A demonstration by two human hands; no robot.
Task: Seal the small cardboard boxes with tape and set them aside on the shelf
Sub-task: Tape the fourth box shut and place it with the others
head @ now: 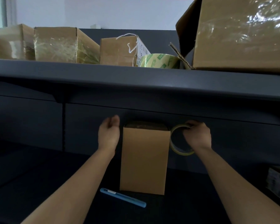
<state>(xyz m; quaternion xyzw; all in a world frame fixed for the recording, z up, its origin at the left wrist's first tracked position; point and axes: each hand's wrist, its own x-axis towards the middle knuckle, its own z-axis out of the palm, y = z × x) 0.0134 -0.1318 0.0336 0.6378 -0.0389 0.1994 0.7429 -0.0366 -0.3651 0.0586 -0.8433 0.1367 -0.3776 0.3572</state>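
Right hand (196,136) pinched the tape (182,151), left hand (109,133) hung loose beside the box (144,159) at the worktop's (55,183) back edge; unheld, it'd probably slide once tape pulled.

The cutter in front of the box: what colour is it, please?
The cutter is blue with a small white tab, clearest in the head view.

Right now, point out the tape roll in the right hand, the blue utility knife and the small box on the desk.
tape roll (182,151): head view, lower rim of the ring.
blue utility knife (123,197): head view, middle of the handle.
small cardboard box (144,159): head view, centre of the near face.
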